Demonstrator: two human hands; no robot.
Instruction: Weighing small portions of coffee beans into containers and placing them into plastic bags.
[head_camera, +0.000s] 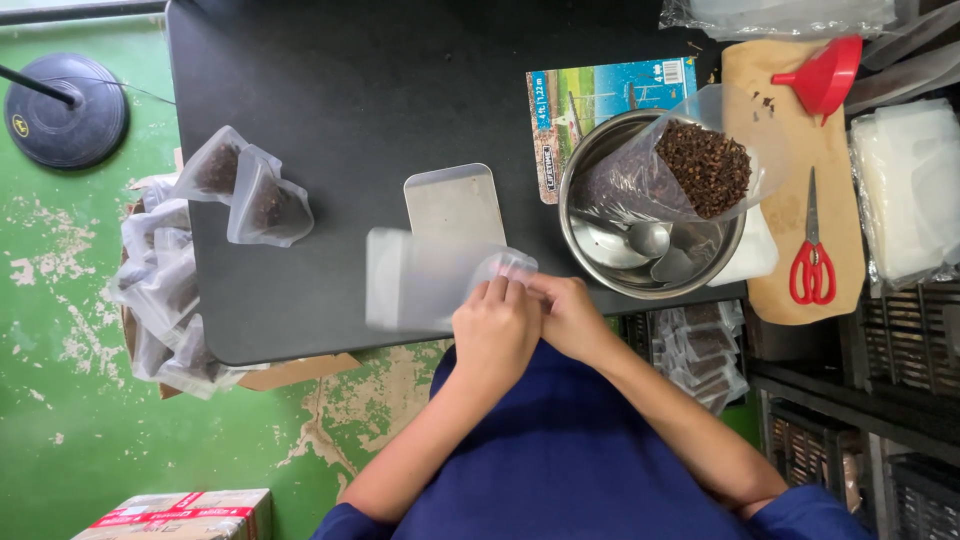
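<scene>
- The left hand (497, 325) and the right hand (572, 312) meet at the near edge of the black bench (330, 120), just in front of the steel bowl (648, 275).
- Both hands pinch the end of an empty clear pouch (430, 280); the fingers of each are closed on its edge, and the pouch stretches away from the bowl, blurred.
- A small metal tray (452, 203) lies flat on the bench just beside the bowl, partly under the pouch.
- Inside the bowl leans an open bag of cloves (700, 165), with a metal spoon (640, 240) and a scoop below it.
- Two filled pouches (245, 185) sit well apart from the bowl, near the bench's far side edge.
- Beyond the bowl, on a tan board (800, 180), lie red-handled scissors (812, 250) and a red funnel (825, 72).
- A printed card (600, 85) shows partly from under the bowl.
- More filled pouches (160, 290) are heaped in a box beside the bench, well away from the bowl.
</scene>
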